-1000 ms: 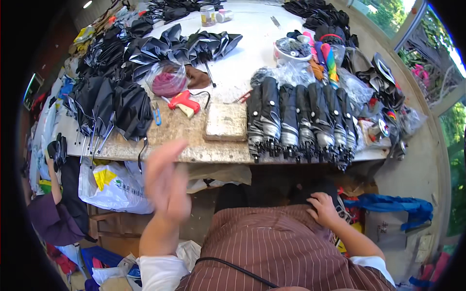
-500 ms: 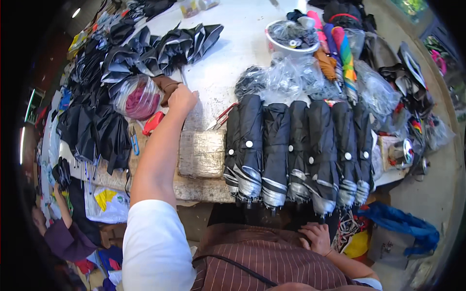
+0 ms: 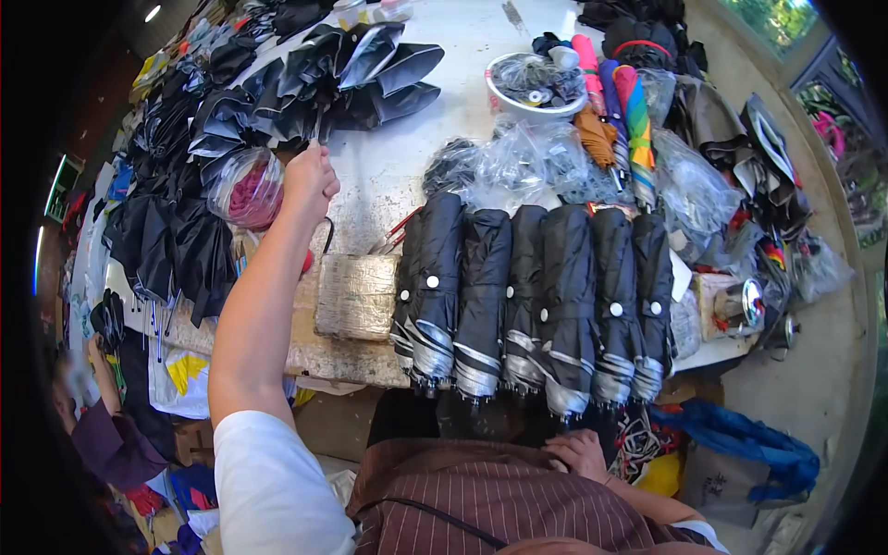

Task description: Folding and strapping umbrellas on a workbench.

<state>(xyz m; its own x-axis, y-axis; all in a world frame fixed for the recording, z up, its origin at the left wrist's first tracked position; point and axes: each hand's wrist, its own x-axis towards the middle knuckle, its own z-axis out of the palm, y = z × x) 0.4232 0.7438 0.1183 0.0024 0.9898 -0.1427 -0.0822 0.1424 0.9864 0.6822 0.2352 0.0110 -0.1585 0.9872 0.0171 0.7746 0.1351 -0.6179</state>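
Observation:
My left hand (image 3: 309, 181) is stretched far over the white table (image 3: 398, 157), fingers closed at the thin metal end of a loose black umbrella (image 3: 361, 74) lying in a heap at the back. Beside that hand sits a clear bag of pink parts (image 3: 245, 188). My right hand (image 3: 581, 455) rests low on my lap below the table edge, holding nothing, fingers loosely spread. Several folded black umbrellas (image 3: 527, 296) lie in a neat row along the near edge, between the two hands.
A grey block (image 3: 356, 296) lies left of the row. A white bowl of small parts (image 3: 536, 85), clear plastic bags (image 3: 527, 162) and colourful folded umbrellas (image 3: 629, 111) are at the back right. More black umbrellas (image 3: 166, 231) hang off the left edge. A blue bag (image 3: 749, 444) is on the floor.
My left hand rose from below the table edge, reached over the table and moved further back to the umbrella heap. The view tilted closer to the table. The right hand stayed on my lap.

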